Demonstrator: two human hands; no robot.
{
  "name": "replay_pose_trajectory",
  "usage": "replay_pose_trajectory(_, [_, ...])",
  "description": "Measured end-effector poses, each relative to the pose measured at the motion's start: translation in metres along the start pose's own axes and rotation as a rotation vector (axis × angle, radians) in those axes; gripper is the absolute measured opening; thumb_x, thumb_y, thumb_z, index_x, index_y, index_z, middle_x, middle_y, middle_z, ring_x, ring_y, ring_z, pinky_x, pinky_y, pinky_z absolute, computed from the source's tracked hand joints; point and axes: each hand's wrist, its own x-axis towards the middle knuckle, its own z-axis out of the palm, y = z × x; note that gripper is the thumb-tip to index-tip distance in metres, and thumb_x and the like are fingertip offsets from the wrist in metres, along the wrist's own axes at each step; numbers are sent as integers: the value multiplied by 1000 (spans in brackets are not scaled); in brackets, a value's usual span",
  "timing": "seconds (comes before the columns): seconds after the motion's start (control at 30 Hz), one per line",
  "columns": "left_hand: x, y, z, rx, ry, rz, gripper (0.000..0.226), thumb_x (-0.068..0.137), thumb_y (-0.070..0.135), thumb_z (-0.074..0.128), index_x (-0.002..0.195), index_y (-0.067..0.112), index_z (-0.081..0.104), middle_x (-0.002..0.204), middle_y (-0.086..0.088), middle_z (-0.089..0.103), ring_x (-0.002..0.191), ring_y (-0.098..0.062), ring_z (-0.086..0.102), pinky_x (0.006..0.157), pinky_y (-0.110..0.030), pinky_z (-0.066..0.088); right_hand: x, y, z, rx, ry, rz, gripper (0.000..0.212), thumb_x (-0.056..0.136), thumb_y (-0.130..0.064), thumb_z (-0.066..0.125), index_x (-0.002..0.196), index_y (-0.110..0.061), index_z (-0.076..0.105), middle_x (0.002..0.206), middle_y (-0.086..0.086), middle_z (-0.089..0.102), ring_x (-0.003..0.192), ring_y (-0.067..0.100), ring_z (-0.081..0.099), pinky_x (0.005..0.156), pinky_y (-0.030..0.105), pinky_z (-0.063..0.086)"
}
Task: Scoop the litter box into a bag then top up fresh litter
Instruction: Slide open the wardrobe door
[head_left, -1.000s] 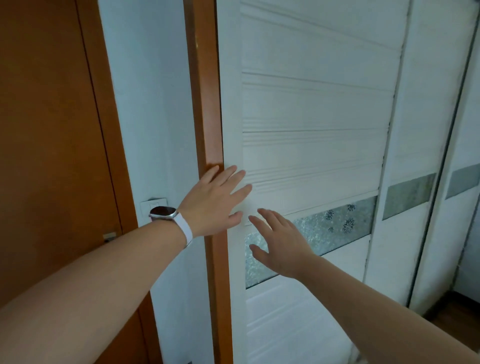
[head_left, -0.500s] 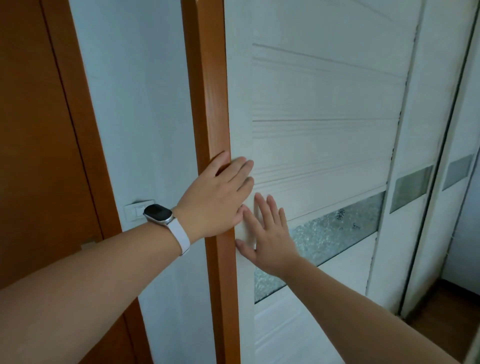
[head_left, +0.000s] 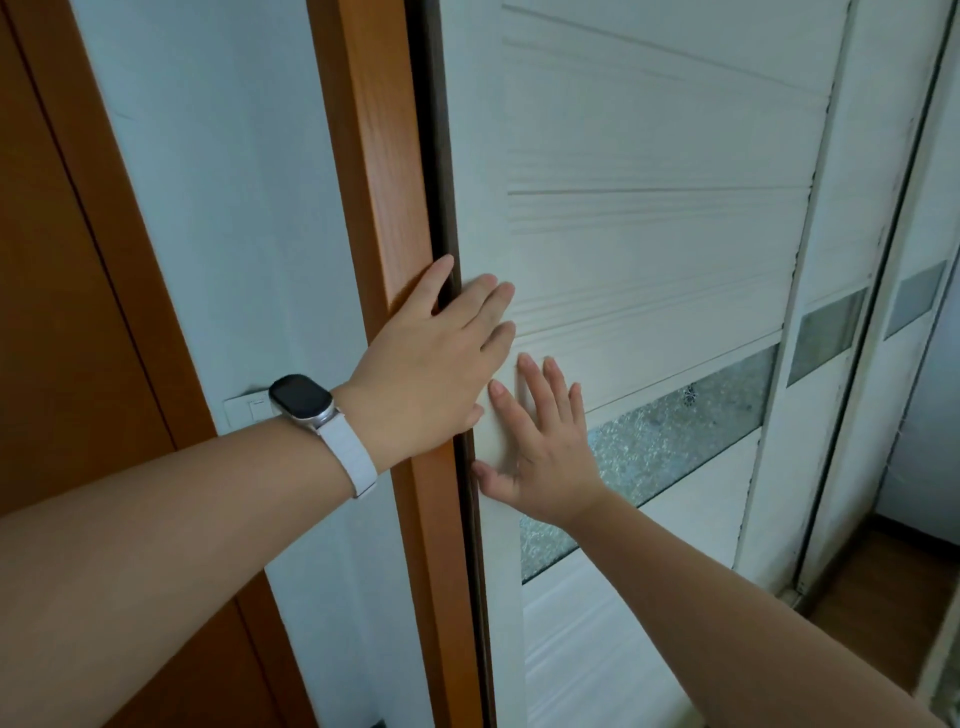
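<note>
The litter box is out of view. Both grips lie on a white sliding door (head_left: 649, 234) with grooved horizontal ridges. The left grip (head_left: 431, 364) holds nothing: its fingers are straight, the palm flat across the door's edge and a dark gap (head_left: 441, 156) beside an orange wooden frame (head_left: 384, 156). Its wrist wears a watch (head_left: 301, 400) with a black face and white strap. Just below it, the right grip (head_left: 540, 452) also holds nothing, its fingers spread and pressed flat, thumb at the door's edge. A pebbled glass strip (head_left: 675, 436) runs to its right.
</note>
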Motion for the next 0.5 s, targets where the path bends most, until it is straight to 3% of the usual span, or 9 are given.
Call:
replay_pose_trajectory(0.27, [29,9,-4,10,-39,38,87,88,62,51,153,15,15,162,-17,1,149,-35,-1,116,-57,12,-5,17,-12,-7,-75,90,82,79,-61,58,147,-25,31,156,21,27,145,43,20,101,64,37])
replay_pose_trajectory(0.5, [59,17,-3,20,-31,-30,98,81,66,59,152,17,13,160,-20,-4,147,-39,-6,115,-60,14,-5,33,-16,-3,-118,129,81,81,-47,61,149,-20,26,155,25,25,145,46,18,109,60,32])
